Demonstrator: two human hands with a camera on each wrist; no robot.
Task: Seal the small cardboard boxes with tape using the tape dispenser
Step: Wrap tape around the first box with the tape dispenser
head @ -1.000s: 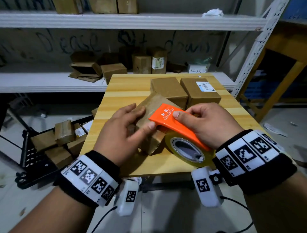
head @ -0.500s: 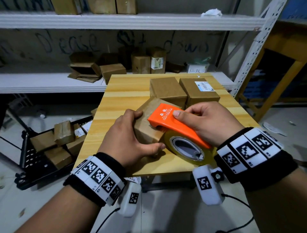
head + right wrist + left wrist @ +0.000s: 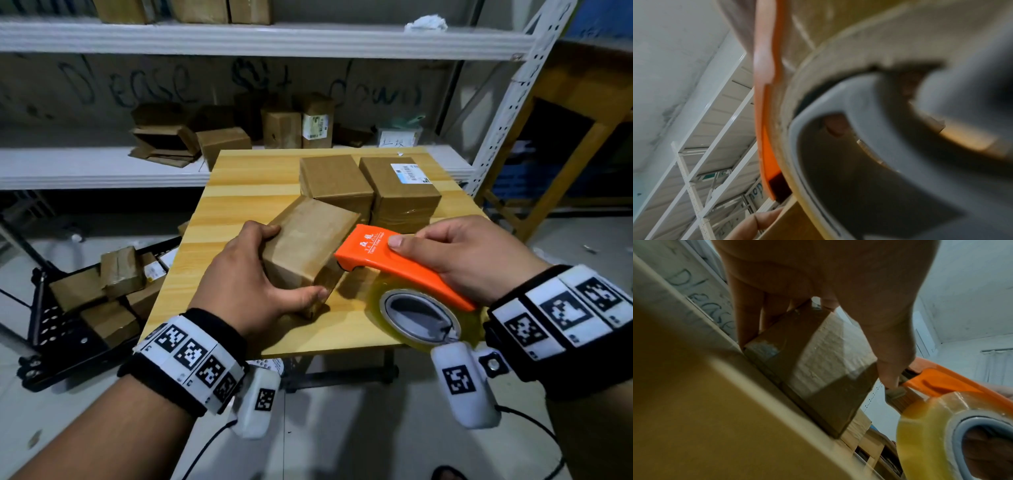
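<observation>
Centre of the head view: left hand [image 3: 250,284] grips the small cardboard box [image 3: 308,240], thumb on the near corner, other fingers [image 3: 748,318] curled over the far edge. Box sits tilted on one edge on the wooden counter [image 3: 246,192]. Left wrist view shows a tape band already across one face.

Right hand [image 3: 469,253] is wrapped around the orange tape dispenser [image 3: 394,260], forefinger laid flat along its top. Yellowish tape roll [image 3: 421,315] hangs at the counter's near edge, lower right. Dispenser nose is at the box's right-hand corner; I cannot tell whether tape bridges the two.

My read: mid-seal on this box, probably finishing a strip. Next calls for holding the box firm while the dispenser tears off or runs another face.

Two more cardboard boxes [image 3: 370,185] sit just behind, upper centre.
</observation>
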